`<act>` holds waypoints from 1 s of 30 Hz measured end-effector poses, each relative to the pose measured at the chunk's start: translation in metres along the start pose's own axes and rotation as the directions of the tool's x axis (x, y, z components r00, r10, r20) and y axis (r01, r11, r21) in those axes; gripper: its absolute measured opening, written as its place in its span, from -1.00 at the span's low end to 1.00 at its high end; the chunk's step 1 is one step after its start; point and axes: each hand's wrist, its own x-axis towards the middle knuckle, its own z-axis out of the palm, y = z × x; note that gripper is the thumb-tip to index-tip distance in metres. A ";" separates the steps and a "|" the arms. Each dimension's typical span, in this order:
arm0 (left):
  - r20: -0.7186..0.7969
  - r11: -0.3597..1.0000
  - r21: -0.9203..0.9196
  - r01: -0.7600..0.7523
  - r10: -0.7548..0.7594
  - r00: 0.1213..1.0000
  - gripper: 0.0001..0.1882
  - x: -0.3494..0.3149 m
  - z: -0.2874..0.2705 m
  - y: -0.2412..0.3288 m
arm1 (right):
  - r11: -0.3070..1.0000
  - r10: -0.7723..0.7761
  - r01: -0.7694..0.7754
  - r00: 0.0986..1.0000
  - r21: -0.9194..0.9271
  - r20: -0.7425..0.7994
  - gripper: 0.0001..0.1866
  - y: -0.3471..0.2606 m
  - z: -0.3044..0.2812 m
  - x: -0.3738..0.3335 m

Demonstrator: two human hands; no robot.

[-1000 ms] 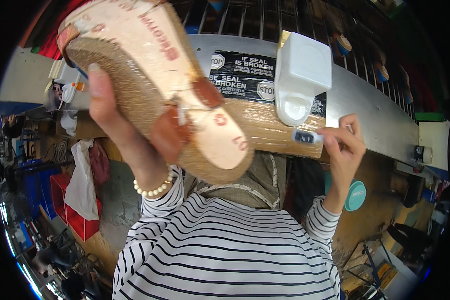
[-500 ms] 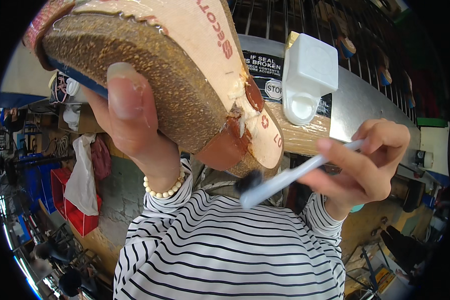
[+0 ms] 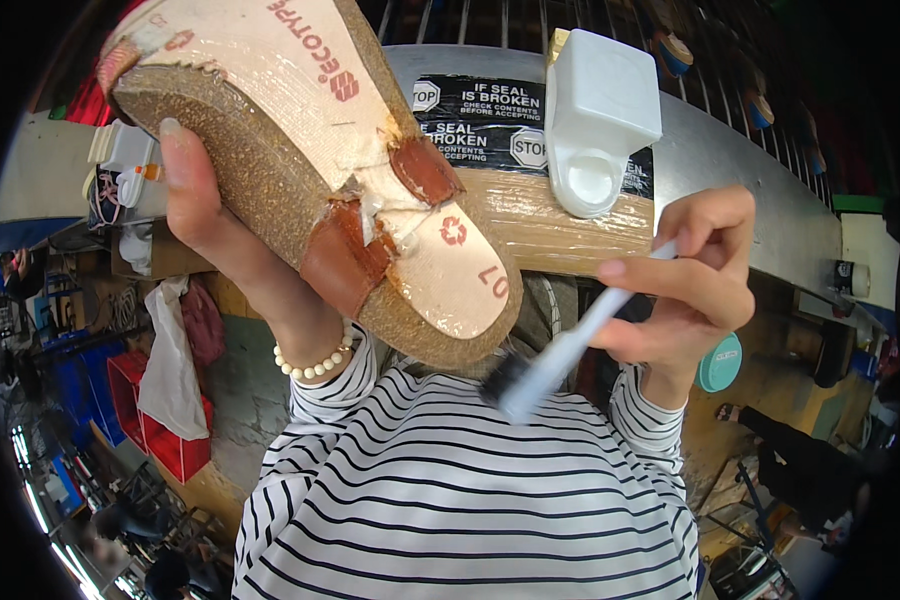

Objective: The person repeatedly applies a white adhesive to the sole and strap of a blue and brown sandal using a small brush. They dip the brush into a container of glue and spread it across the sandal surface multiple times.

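Observation:
My left hand (image 3: 200, 190) is wrapped round the side of a cork-edged sandal (image 3: 260, 150), with the thumb along the cork and the other fingers hidden beneath. Its pale, printed face is turned up and shines wet in places. Brown leather strap ends (image 3: 345, 260) lie on that face, with whitish, torn-looking material between them. In my right hand (image 3: 705, 285) a brush (image 3: 580, 340) is pinched by its pale handle. The dark bristles, blurred by motion, are just off the rounded lower end of the sandal; I cannot tell whether they touch it.
Beyond the sandal, a white plastic pot with a small round cup (image 3: 605, 100) stands on a taped cardboard box (image 3: 580, 245). The box rests on a metal bench (image 3: 710, 160). A rack with shoes (image 3: 674, 55) is behind. Red crates (image 3: 175, 445) stand left, a turquoise round lid (image 3: 720, 362) right.
The sandal has moved left and farther from my view, showing more of its face. My right hand has shifted left and up, and the brush handle is now steeper.

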 end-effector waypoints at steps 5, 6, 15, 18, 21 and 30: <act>0.248 0.922 -0.263 0.283 -0.219 0.944 -0.34 0.011 -0.024 -0.011 | 1.000 0.013 -0.015 0.991 0.012 0.132 -0.53 0.000 -0.002 0.000; 0.286 0.898 -0.284 0.337 -0.256 0.924 -0.35 0.012 -0.028 -0.013 | 0.999 -0.034 0.028 0.990 0.044 0.138 -0.53 0.000 -0.003 0.001; 0.314 0.868 -0.236 0.438 -0.358 0.879 -0.40 0.001 -0.031 -0.034 | 0.995 0.004 -0.016 0.993 0.101 0.120 -0.50 0.002 -0.006 0.006; 0.346 0.841 -0.289 0.457 -0.353 0.869 -0.43 0.005 -0.027 -0.036 | 0.996 0.087 -0.090 0.986 0.014 0.141 -0.49 0.005 -0.006 0.008; 0.430 0.901 -0.138 0.410 -0.319 0.845 -0.44 0.010 -0.025 -0.035 | 0.970 -0.053 0.016 0.988 0.241 0.148 -0.51 0.007 -0.007 0.008; 0.384 0.968 -0.037 0.248 -0.215 0.898 -0.49 0.005 -0.030 -0.045 | 0.951 -0.041 0.000 0.991 0.309 0.128 -0.44 0.024 -0.007 0.006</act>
